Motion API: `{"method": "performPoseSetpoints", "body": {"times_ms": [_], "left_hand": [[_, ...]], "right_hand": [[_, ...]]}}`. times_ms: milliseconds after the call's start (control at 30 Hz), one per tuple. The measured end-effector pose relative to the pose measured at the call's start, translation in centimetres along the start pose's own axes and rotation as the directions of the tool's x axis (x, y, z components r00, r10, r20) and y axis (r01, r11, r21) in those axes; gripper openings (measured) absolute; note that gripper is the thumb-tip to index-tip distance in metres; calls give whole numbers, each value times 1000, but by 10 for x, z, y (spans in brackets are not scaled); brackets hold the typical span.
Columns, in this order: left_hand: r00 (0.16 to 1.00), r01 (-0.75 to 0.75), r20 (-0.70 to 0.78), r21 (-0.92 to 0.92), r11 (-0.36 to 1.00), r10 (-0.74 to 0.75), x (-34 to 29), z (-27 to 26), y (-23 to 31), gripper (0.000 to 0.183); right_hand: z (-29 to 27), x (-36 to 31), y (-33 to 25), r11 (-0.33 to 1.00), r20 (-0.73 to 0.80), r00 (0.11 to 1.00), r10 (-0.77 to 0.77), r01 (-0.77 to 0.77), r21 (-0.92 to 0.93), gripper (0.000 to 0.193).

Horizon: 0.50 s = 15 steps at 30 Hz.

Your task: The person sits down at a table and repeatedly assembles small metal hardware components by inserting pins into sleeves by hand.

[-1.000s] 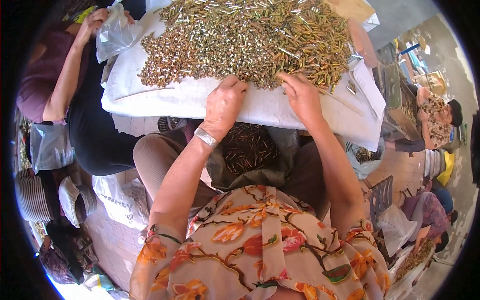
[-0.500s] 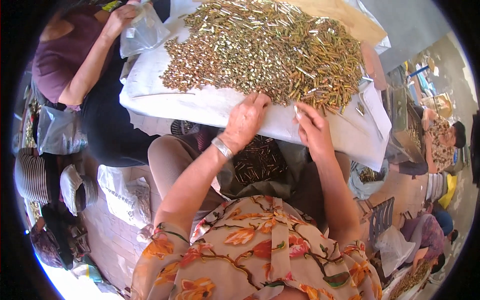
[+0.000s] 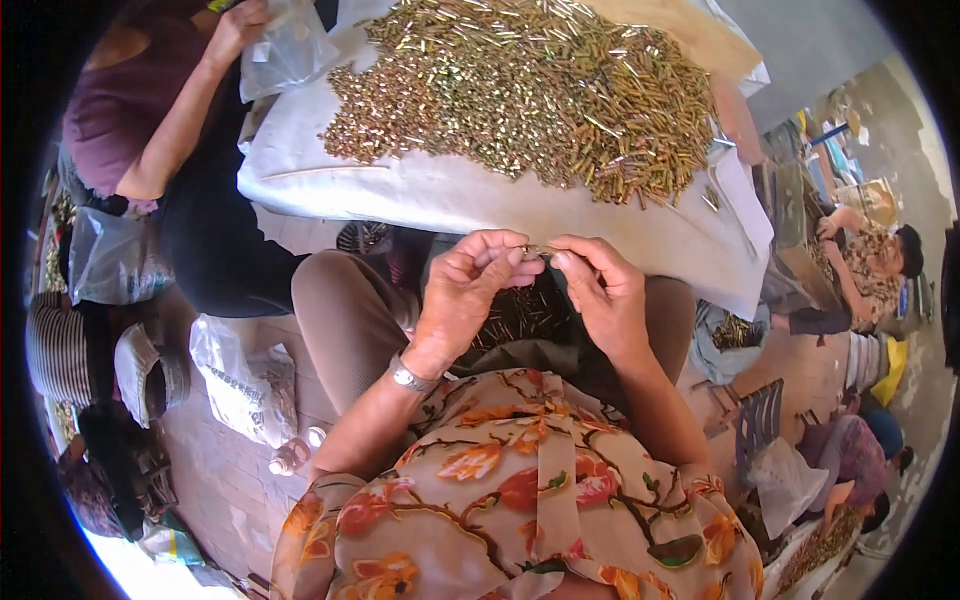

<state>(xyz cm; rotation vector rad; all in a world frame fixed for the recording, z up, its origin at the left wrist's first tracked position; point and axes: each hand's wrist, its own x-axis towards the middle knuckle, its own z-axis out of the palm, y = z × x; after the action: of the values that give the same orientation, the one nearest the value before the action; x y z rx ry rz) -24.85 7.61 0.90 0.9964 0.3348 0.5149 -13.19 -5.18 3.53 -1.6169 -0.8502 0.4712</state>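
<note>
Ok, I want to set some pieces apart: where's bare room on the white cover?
A strip of white cover lies bare between the heap of metal pieces and the near edge, also below the thin stick at left. It is crowded under the heap and beside the paper.

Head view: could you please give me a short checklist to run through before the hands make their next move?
1. Left hand has a pinch on the small metal piece: ok, thumb and fingers close on it.
2. Right hand grips its other side: ok, thumb and fingertip meet there.
3. One piece or two between the fingertips: cannot tell, too small and partly covered.
4. Short metal pieces and long metal pins in separate heaps: not ok, they run together on the white table cover.
5. Dark sack open between the knees: ok, with metal pins inside.
</note>
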Motion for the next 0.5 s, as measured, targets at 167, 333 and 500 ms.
{"method": "performPoseSetpoints", "body": {"times_ms": [167, 333, 500], "left_hand": [[1000, -16, 22, 60, 998, 15, -8, 6, 6, 18], [999, -51, 18, 90, 995, 50, -17, 8, 7, 18], [995, -98, 10, 106, 990, 97, -21, 8, 3, 18]], "right_hand": [[3, -3, -11, 958, 1, 975, -221, 217, -189, 15], [5, -12, -12, 964, -9, 982, -186, 181, -195, 15], [6, -18, -10, 989, -8, 994, -107, 105, -107, 15]]}}
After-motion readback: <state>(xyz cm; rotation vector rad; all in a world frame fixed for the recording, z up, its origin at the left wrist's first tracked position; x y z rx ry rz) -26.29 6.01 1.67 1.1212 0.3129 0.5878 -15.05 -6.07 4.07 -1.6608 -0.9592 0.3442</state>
